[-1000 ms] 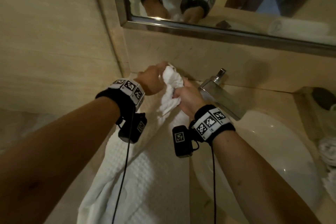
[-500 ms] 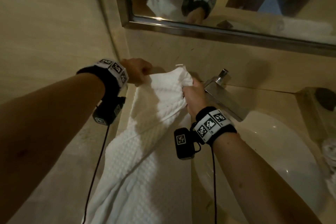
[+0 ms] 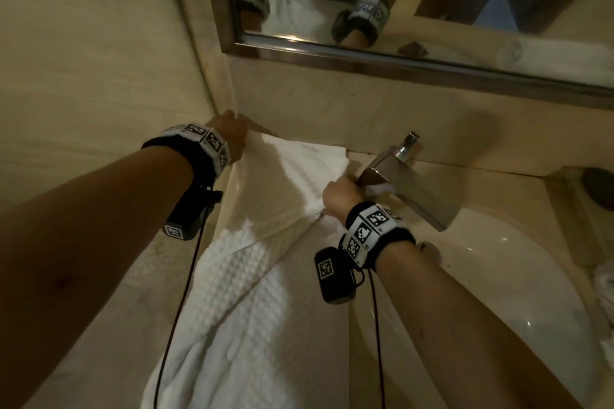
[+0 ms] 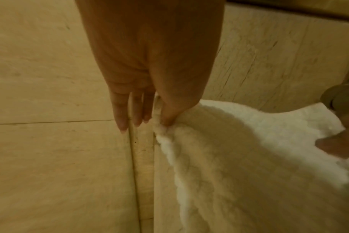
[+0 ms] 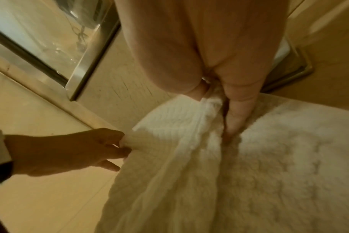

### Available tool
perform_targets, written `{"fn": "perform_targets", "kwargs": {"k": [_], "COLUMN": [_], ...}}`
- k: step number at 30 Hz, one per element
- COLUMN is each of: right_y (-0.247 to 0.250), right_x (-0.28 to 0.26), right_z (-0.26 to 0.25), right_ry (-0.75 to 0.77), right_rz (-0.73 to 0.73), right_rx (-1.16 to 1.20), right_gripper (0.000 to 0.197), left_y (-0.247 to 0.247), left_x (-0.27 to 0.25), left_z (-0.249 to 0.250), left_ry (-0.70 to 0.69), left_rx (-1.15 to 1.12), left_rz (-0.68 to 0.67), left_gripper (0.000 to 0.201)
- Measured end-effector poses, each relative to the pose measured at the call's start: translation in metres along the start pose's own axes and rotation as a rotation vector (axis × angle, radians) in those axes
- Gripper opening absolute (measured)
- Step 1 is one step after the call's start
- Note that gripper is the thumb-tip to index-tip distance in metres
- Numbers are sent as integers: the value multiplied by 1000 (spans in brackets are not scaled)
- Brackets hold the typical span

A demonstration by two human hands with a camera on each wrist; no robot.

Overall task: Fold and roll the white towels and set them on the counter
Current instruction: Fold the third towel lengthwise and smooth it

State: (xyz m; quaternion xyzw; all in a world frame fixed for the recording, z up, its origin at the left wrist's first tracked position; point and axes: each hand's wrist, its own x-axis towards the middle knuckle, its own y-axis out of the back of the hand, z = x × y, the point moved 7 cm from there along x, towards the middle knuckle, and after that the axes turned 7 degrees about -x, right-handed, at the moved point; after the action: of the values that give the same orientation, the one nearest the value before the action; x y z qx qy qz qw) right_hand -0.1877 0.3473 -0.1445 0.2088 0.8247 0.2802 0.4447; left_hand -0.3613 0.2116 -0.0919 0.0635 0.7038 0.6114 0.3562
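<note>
A white waffle-textured towel [image 3: 252,292] stretches from the back wall down over the counter's front. My left hand [image 3: 232,133] pinches its far left corner near the wall corner; in the left wrist view the thumb and forefinger clamp the towel edge [image 4: 159,126] while the other fingers [image 4: 130,113] stay straight. My right hand [image 3: 335,196] grips the far right part of the towel [image 5: 209,110] just left of the faucet, thumb pressed along a fold. The top edge is spread wide between the two hands.
A square chrome faucet [image 3: 412,189] juts over the white basin [image 3: 498,292] right beside my right hand. A framed mirror [image 3: 365,53] hangs above. More white towels [image 3: 603,279] lie at the right edge. Beige walls close in the left and back.
The hands held the towel bunched together a second ago. They have moved apart, the left toward the wall corner, the right toward the faucet, spreading the top edge flat.
</note>
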Motion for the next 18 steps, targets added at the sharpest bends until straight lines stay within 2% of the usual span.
{"fn": "perform_targets", "kwargs": {"k": [1, 2, 4, 7, 8, 9, 11, 12, 15, 17, 18], "right_y": [-2, -1, 0, 8, 8, 9, 11, 13, 17, 19, 20], "right_x": [-4, -7, -1, -3, -6, -5, -3, -3, 4, 15, 19], "right_z": [-8, -13, -17, -18, -17, -14, -13, -16, -31, -35, -30], "right_ry": [132, 180, 214, 140, 122, 39, -12, 12, 54, -3, -74], "right_rz": [51, 65, 67, 140, 158, 166, 229, 251, 226, 201, 199], "right_rx": [-343, -530, -597, -478, -335, -104, 71, 105, -5, -28, 37], "right_gripper": [33, 32, 32, 35, 36, 37, 44, 46, 53, 61, 66], "left_y": [1, 1, 2, -3, -5, -5, -2, -3, -6, -9, -11], "left_x": [0, 1, 2, 2, 4, 4, 3, 4, 6, 11, 13], "left_z": [0, -1, -1, -4, -4, -4, -4, -6, -11, -13, -13], "left_ry": [5, 20, 61, 117, 126, 126, 138, 156, 190, 176, 163], "left_rx": [-29, -46, -52, -70, -90, -130, -212, -234, -298, -314, -339], "left_rz": [18, 29, 48, 56, 64, 74, 88, 85, 76, 76, 67], "left_gripper": [45, 42, 40, 39, 38, 37, 36, 37, 38, 37, 37]}}
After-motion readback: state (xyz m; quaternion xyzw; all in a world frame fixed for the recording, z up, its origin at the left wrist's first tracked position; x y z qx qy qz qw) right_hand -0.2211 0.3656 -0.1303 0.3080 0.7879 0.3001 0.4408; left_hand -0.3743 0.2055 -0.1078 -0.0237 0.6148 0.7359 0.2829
